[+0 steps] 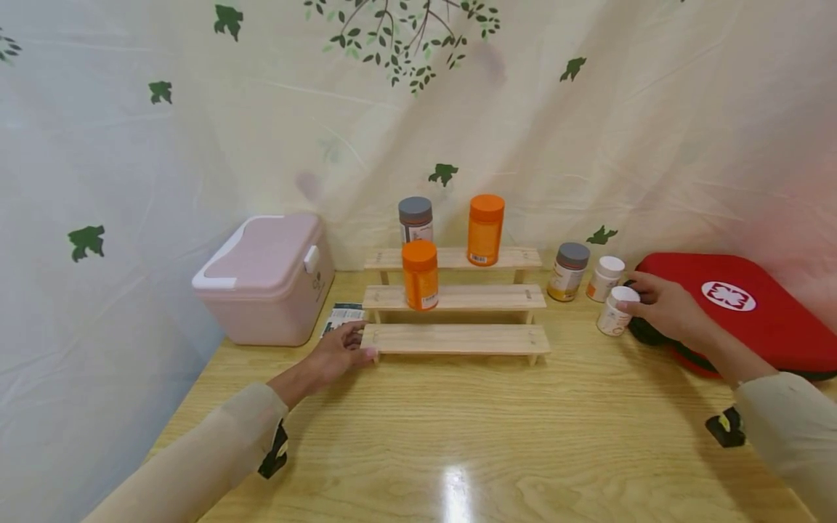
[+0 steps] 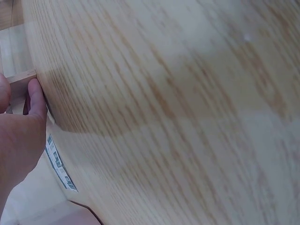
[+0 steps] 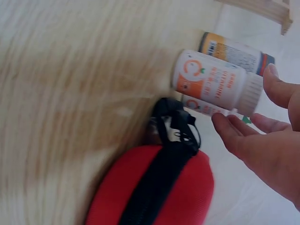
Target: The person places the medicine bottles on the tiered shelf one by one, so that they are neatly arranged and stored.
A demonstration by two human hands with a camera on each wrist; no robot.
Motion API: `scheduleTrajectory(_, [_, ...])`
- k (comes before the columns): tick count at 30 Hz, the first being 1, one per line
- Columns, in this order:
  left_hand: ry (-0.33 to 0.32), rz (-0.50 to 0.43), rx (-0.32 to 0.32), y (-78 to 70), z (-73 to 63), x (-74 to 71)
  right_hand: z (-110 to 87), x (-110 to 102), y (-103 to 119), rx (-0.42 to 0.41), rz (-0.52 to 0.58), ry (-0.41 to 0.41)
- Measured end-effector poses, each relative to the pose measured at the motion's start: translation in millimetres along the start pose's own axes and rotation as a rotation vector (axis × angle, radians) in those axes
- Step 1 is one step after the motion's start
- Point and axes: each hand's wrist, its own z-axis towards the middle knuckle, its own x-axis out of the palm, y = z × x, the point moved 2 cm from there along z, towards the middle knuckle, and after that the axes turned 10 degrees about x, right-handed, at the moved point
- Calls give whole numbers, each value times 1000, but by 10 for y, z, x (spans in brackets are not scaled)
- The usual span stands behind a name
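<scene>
My left hand (image 1: 336,354) grips the left end of the lowest step of a three-tier wooden rack (image 1: 458,339), thumb in front and fingers behind. In the left wrist view, the thumb and a finger lie on either side of the plank's end (image 2: 23,77). On the right, my right hand (image 1: 667,309) is spread around the cap of a white vitamin C bottle (image 1: 613,319), which stands upright on the table. The right wrist view shows thumb and fingers (image 3: 229,131) apart beside this nearer bottle (image 3: 211,79). A second white bottle (image 1: 604,280) stands just behind it.
A grey-capped jar (image 1: 567,272) stands beside the white bottles. Orange jars (image 1: 485,231) (image 1: 420,276) and another grey-capped jar (image 1: 415,218) occupy the rack's upper tiers. A red case (image 1: 778,319) lies at right, a pink box (image 1: 268,283) at left, with a printed card (image 1: 343,316) beside it.
</scene>
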Motion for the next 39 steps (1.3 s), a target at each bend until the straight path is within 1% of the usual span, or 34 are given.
scheduleTrajectory(7, [-2, 24, -2, 7, 5, -4, 26, 118, -63, -14, -32, -18])
scheduleTrajectory(10, [0, 17, 0, 7, 2, -9, 25, 131, -50, -5, -41, -15])
scheduleTrajectory(16, [-2, 14, -1, -3, -7, -11, 8, 151, -34, -27, -54, -35])
scheduleTrajectory(20, [-3, 34, -8, 5, -10, -9, -18, 167, -33, -46, -24, -55])
scheduleTrajectory(25, [2, 24, -6, -4, -14, -12, -80, 128, -3, -87, 14, -80])
scheduleTrajectory(28, [4, 21, -2, -19, -14, -14, -128, 79, 46, -110, 27, -88])
scheduleTrajectory(31, [2, 32, -4, -27, -12, -12, -179, 26, 120, -120, 60, -77])
scheduleTrajectory(33, [2, 16, -5, -25, -9, -4, -216, -9, 184, -129, 61, -79])
scheduleTrajectory(39, [-1, 19, -13, -18, -14, 6, -307, -93, 420, -161, 58, -73])
